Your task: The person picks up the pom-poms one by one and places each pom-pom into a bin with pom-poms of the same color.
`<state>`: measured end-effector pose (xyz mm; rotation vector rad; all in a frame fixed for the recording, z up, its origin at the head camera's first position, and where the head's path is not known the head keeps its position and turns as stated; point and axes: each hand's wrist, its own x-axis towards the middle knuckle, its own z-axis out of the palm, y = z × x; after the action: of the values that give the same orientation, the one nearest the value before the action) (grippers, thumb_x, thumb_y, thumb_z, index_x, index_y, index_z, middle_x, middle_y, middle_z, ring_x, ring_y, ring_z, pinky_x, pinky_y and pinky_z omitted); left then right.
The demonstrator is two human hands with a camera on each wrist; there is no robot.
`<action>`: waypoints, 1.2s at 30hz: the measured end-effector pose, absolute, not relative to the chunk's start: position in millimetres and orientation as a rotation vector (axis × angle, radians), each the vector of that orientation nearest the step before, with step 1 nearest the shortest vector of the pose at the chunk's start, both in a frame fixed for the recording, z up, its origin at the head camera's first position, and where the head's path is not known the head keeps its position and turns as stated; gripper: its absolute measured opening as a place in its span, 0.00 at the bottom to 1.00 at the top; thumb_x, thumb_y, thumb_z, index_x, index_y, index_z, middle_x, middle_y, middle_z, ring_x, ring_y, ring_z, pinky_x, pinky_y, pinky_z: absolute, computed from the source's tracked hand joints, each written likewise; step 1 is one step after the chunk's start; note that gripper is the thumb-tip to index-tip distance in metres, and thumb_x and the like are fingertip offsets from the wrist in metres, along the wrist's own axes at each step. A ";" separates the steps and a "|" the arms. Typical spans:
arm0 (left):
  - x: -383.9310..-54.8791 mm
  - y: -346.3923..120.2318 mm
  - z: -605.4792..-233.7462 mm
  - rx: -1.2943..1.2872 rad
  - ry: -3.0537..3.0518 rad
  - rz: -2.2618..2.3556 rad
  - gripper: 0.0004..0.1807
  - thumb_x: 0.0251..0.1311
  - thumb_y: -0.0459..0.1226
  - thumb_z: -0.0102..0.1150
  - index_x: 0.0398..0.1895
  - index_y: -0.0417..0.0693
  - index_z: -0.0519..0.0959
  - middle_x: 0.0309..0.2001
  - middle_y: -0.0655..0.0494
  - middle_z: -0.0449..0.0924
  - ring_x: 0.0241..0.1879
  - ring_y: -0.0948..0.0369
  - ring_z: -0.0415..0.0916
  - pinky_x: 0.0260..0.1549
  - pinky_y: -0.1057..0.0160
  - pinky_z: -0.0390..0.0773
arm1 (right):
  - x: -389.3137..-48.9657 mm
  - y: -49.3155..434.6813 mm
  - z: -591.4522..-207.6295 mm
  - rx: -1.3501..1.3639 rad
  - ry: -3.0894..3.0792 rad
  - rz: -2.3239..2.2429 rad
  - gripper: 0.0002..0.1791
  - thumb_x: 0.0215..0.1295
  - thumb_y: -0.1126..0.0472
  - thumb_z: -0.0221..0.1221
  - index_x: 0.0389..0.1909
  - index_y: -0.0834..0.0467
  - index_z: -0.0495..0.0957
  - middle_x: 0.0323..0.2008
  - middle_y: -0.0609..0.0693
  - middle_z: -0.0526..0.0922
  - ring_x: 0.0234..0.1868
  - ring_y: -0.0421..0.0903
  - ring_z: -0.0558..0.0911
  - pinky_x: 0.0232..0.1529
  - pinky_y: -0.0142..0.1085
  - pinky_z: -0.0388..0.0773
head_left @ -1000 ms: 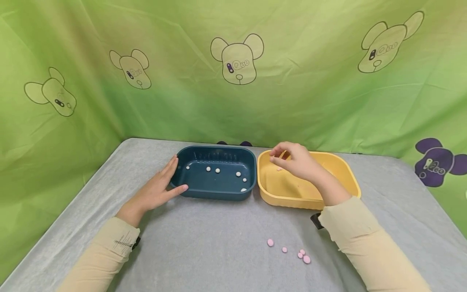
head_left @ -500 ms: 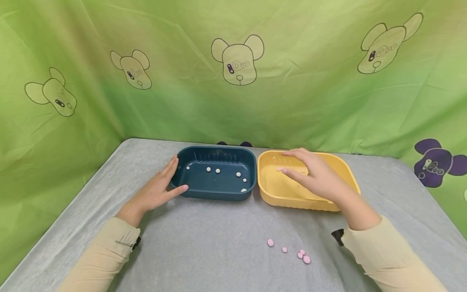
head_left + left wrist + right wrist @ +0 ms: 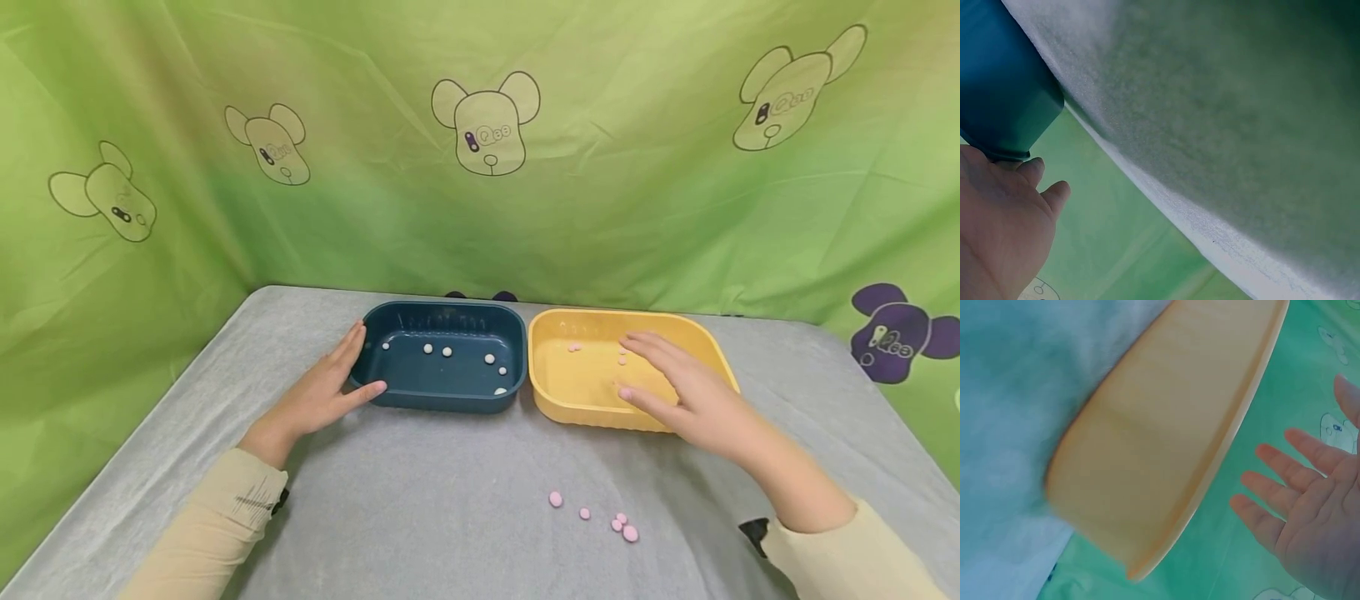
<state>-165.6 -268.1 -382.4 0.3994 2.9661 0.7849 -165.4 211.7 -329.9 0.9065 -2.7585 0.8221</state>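
My left hand (image 3: 318,393) rests against the left end of the dark blue plastic bin (image 3: 450,398), fingers straight along the side and thumb at the front rim. In the left wrist view the hand touches the blue bin (image 3: 1010,81) near its rim. Several small white balls (image 3: 447,352) lie inside. Over the right part of the yellow bin (image 3: 592,415) hovers my right hand (image 3: 701,400), fingers spread and holding nothing. The right wrist view shows its bare palm (image 3: 1322,519) beside the yellow wall (image 3: 1147,444). Several small pink pieces (image 3: 573,347) lie in the yellow bin.
Several pink pellets (image 3: 630,533) lie on the grey cloth-covered table (image 3: 420,500) in front of the yellow bin. The two bins stand side by side near the back edge. A green curtain (image 3: 375,208) with printed animal heads hangs behind.
My right hand has opened from a near pinch over the yellow bin's left part and moved right and toward me. More pink pieces show in that bin. The left hand stays put.
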 end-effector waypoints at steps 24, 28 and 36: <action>-163.7 -267.7 -383.1 0.378 2.962 0.796 0.53 0.66 0.63 0.51 0.81 0.52 0.35 0.81 0.57 0.30 0.80 0.48 0.38 0.74 0.37 0.47 | -153.8 279.6 -359.8 0.664 -2.899 0.594 0.49 0.68 0.46 0.61 0.80 0.58 0.44 0.78 0.67 0.44 0.79 0.66 0.37 0.66 0.75 0.43; -163.8 -267.6 -383.2 0.379 2.963 0.787 0.53 0.66 0.64 0.50 0.81 0.52 0.35 0.81 0.57 0.30 0.80 0.48 0.38 0.74 0.37 0.47 | -152.9 282.8 -363.0 0.640 -2.921 0.544 0.50 0.69 0.44 0.59 0.80 0.58 0.42 0.78 0.66 0.43 0.79 0.67 0.37 0.66 0.75 0.44; -164.4 -268.4 -383.3 0.382 2.962 0.794 0.53 0.66 0.63 0.51 0.81 0.53 0.34 0.82 0.54 0.31 0.80 0.46 0.38 0.74 0.37 0.48 | -152.8 284.5 -369.7 0.599 -2.943 0.502 0.49 0.70 0.43 0.57 0.80 0.58 0.41 0.78 0.66 0.43 0.79 0.66 0.38 0.64 0.76 0.46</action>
<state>-164.4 -268.4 -383.3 0.3818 2.9623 0.7940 -152.8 284.5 -369.7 0.5993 -2.9425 0.5018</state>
